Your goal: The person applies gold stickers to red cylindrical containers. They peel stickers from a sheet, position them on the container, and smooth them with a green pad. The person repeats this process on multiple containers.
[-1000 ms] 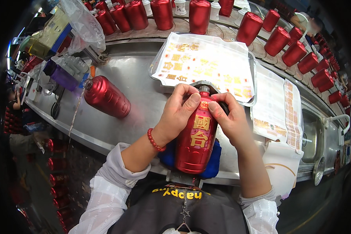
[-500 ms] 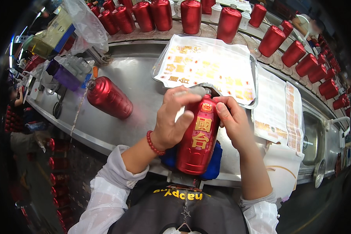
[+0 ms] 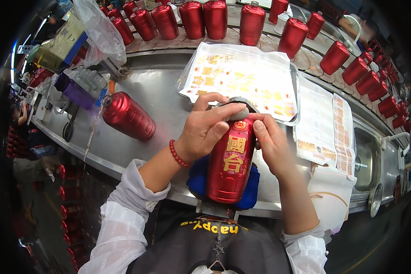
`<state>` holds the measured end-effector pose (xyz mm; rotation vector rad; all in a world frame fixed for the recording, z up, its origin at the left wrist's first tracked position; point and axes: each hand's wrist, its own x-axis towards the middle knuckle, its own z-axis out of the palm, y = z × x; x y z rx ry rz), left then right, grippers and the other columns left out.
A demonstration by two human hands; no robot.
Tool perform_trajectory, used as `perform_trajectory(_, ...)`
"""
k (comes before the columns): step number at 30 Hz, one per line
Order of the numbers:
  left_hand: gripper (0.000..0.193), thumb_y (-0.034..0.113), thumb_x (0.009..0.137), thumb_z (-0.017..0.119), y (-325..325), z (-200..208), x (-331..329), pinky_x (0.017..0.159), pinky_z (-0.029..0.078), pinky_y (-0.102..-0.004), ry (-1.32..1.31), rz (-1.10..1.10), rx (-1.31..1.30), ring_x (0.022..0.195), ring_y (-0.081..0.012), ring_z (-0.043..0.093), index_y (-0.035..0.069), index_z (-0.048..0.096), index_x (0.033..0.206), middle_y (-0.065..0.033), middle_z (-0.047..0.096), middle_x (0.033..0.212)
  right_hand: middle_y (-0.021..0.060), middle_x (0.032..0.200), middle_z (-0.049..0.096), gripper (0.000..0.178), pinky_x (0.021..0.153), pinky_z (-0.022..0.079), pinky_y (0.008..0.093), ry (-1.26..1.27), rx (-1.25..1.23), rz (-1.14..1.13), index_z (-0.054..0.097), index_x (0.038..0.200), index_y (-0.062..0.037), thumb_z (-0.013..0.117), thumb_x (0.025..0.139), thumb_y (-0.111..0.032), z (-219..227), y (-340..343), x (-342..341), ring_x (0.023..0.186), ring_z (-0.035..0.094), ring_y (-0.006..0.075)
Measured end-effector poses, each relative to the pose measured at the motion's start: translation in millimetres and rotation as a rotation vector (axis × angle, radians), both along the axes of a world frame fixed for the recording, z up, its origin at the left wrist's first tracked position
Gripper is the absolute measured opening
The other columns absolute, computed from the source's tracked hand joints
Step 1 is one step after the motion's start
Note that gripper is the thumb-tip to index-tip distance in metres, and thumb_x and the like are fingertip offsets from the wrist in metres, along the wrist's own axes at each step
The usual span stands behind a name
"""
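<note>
Item: red bottle [image 3: 230,166], one in hand. It lies lengthwise on a blue pad [image 3: 197,176] at the near edge of the steel surface [image 3: 164,98], neck away from me. My left hand [image 3: 205,130] is clenched round its shoulder; my right hand [image 3: 269,144] presses thumb and fingers against the neck. Both grips are closed on the bottle.

Handling, as I judge it: rigid, glossy and likely slippery, probably heavy, breakable if dropped. Best taken round the body below the shoulder, never by the cap alone.

Count:
- Spare bottle [image 3: 128,116], lying left of mine: one.
- Upright bottles [image 3: 252,23] in a curving row beyond mine: about twenty in view, far end too small to count exactly.
- Label tray [image 3: 242,77], just beyond mine: one.
- Label sheets [image 3: 326,125], right of mine: two.
</note>
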<state>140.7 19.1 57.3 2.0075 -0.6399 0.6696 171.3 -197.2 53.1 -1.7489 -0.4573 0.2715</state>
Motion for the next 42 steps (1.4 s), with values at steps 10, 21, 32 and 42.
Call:
perform_trajectory(10, 0.041, 0.041, 0.102, 0.057, 7, -17, -33, 0.106, 0.039, -0.0472, -0.158, 0.065, 0.232, 0.117, -0.0248, 0.05, 0.012, 0.073, 0.126, -0.0035, 0.069, 0.124, 0.0165, 0.11, 0.065, 0.041, 0.092, 0.049, 0.0339, -0.04, 0.011, -0.034, 0.059, 0.12, 0.0042, 0.065, 0.099, -0.031, -2, 5, -3, 0.103, 0.062, 0.0222)
perform_trajectory(21, 0.043, 0.042, 0.102, 0.056, 3, -20, -54, 0.107, 0.037, -0.0486, -0.136, 0.123, 0.196, 0.118, -0.0276, 0.05, 0.011, 0.072, 0.127, -0.0039, 0.071, 0.116, 0.0177, 0.117, 0.063, 0.049, 0.097, 0.047, 0.0343, 0.017, 0.021, -0.023, 0.056, 0.129, 0.0029, 0.06, 0.103, -0.038, -3, -1, -6, 0.11, 0.06, 0.0234)
perform_trajectory(32, 0.049, 0.046, 0.104, 0.051, 0, -30, -80, 0.112, 0.032, -0.0505, -0.044, 0.223, 0.228, 0.122, -0.0278, 0.05, 0.01, 0.069, 0.132, -0.0056, 0.069, 0.124, 0.0227, 0.14, 0.055, 0.067, 0.113, 0.037, 0.0365, 0.098, 0.196, -0.003, 0.042, 0.15, -0.001, 0.062, 0.101, -0.042, -22, -2, -28, 0.133, 0.051, 0.0281)
perform_trajectory(42, 0.051, 0.044, 0.104, 0.052, -4, -44, -110, 0.112, 0.033, -0.0499, -0.085, 0.251, 0.167, 0.12, -0.0276, 0.052, 0.004, 0.067, 0.13, -0.0076, 0.07, 0.12, 0.0048, 0.09, 0.059, 0.029, 0.074, 0.045, 0.037, -1.181, -0.288, 0.047, 0.066, 0.104, -0.0082, 0.077, 0.077, -0.009, 32, -3, -33, 0.082, 0.058, 0.0247)
